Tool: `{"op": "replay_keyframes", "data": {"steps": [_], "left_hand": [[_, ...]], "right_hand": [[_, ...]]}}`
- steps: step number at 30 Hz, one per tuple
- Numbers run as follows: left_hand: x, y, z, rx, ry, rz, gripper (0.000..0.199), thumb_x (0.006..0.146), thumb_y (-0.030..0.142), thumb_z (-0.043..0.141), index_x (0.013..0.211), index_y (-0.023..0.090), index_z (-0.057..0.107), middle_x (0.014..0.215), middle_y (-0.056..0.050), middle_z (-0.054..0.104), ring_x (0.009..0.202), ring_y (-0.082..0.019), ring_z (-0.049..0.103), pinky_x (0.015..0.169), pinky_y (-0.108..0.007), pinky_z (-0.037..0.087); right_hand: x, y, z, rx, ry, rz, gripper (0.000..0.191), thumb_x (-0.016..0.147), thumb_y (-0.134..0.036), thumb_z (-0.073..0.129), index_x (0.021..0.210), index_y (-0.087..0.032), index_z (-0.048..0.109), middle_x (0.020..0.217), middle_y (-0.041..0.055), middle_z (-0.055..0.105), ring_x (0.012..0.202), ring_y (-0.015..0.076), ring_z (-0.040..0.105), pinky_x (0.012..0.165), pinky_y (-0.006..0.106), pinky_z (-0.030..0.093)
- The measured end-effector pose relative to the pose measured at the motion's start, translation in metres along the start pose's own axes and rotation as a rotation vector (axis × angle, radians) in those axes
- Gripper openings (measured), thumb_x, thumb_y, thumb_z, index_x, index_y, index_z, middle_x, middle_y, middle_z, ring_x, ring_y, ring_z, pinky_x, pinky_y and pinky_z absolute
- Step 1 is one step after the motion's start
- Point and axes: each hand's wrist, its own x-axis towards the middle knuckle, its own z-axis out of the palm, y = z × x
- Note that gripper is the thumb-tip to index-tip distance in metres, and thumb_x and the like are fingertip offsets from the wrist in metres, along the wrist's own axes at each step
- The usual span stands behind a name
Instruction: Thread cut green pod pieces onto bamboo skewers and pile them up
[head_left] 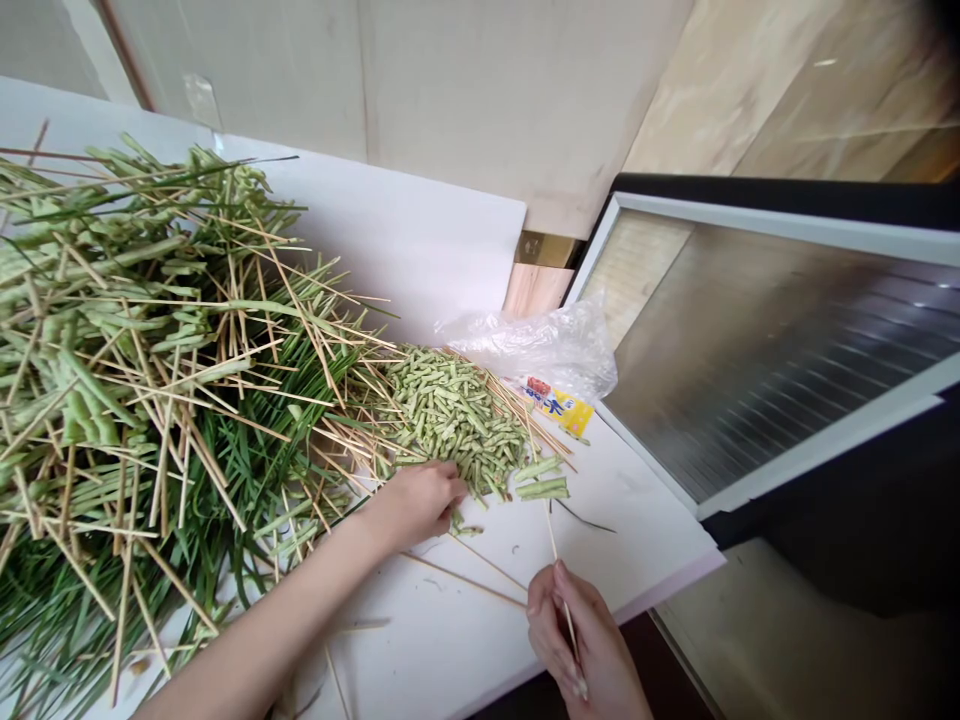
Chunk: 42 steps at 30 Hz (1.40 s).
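Note:
My right hand [574, 640] pinches a thin wooden skewer [553, 535]. Short green bean pieces [544, 488] lie crosswise at the skewer's far tip and seem to be threaded on it. At the near edge of a heap of cut green beans [457, 415], my left hand [424, 500] has its fingers curled down and closed. What those fingers hold, if anything, is hidden. Two loose skewers [465, 578] lie on the white board [420, 650] between the hands.
A large pile of skewered beans [150, 330], mixed with long green leaves [255, 480], fills the left side. Behind the heap lie a clear plastic bag [547, 345] and a yellow printed packet [570, 410]. A framed ribbed-glass panel [787, 350] stands at the right.

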Motion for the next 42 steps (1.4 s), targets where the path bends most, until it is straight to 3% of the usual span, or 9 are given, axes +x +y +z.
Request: {"op": "replay_keyframes", "data": {"steps": [10,15,17,20,28,33,42], "left_hand": [[0.0,0.001,-0.002,0.049,-0.018,-0.036,0.016,0.077,0.008,0.06,0.09,0.018,0.063,0.095,-0.009,0.068,0.088,-0.026,0.068,0.073,-0.031,0.051],[0.002,-0.001,-0.003,0.033,0.026,-0.07,0.017,0.084,0.005,0.05,0.09,0.019,0.06,0.082,-0.006,0.068,0.077,-0.023,0.066,0.067,-0.03,0.047],[0.003,-0.001,-0.004,-0.052,0.09,-0.088,0.019,0.082,0.005,0.051,0.09,0.019,0.06,0.082,-0.005,0.068,0.074,-0.021,0.065,0.065,-0.028,0.046],[0.004,-0.001,-0.01,-0.294,0.277,-0.091,0.018,0.08,0.007,0.056,0.092,0.019,0.062,0.085,-0.003,0.067,0.076,-0.018,0.063,0.067,-0.026,0.046],[0.0,-0.002,-0.031,-0.959,0.687,-0.119,0.018,0.086,0.028,0.067,0.101,0.017,0.066,0.085,-0.002,0.068,0.077,-0.015,0.063,0.072,-0.025,0.049],[-0.001,-0.001,-0.037,-1.14,0.758,-0.125,0.022,0.082,0.03,0.074,0.097,0.015,0.067,0.086,-0.004,0.069,0.078,-0.015,0.063,0.074,-0.026,0.05],[-0.002,0.0,-0.036,-1.102,0.809,-0.126,0.018,0.083,0.029,0.072,0.095,0.016,0.068,0.087,-0.005,0.071,0.077,-0.015,0.064,0.073,-0.026,0.052]], "right_hand": [[0.0,0.003,-0.002,-0.041,0.029,0.012,0.046,0.091,-0.054,0.065,0.067,-0.014,0.07,0.038,-0.0106,0.031,0.034,0.0012,0.013,0.037,0.018,0.009],[0.0,0.001,-0.001,-0.055,0.032,-0.004,0.047,0.091,-0.054,0.064,0.066,-0.015,0.069,0.038,-0.0105,0.031,0.034,0.0015,0.013,0.037,0.019,0.009],[0.0,0.0,0.0,-0.063,0.036,-0.008,0.047,0.09,-0.054,0.065,0.065,-0.015,0.069,0.039,-0.0106,0.031,0.035,0.0015,0.013,0.037,0.019,0.009],[0.001,0.0,0.001,-0.084,0.046,-0.002,0.048,0.089,-0.056,0.066,0.065,-0.015,0.069,0.039,-0.0106,0.031,0.035,0.0015,0.013,0.037,0.02,0.009],[-0.004,-0.001,0.002,-0.321,0.009,0.017,0.054,0.089,-0.063,0.06,0.065,-0.016,0.069,0.041,-0.0096,0.031,0.038,0.0051,0.017,0.041,0.025,0.012],[-0.005,0.0,0.002,-0.438,-0.055,0.028,0.054,0.094,-0.061,0.054,0.067,-0.016,0.07,0.045,-0.009,0.03,0.041,0.0069,0.018,0.045,0.028,0.015],[-0.006,0.0,-0.001,-0.48,-0.05,0.045,0.054,0.095,-0.06,0.052,0.068,-0.018,0.069,0.046,-0.0087,0.029,0.043,0.0085,0.018,0.047,0.03,0.014]]}}
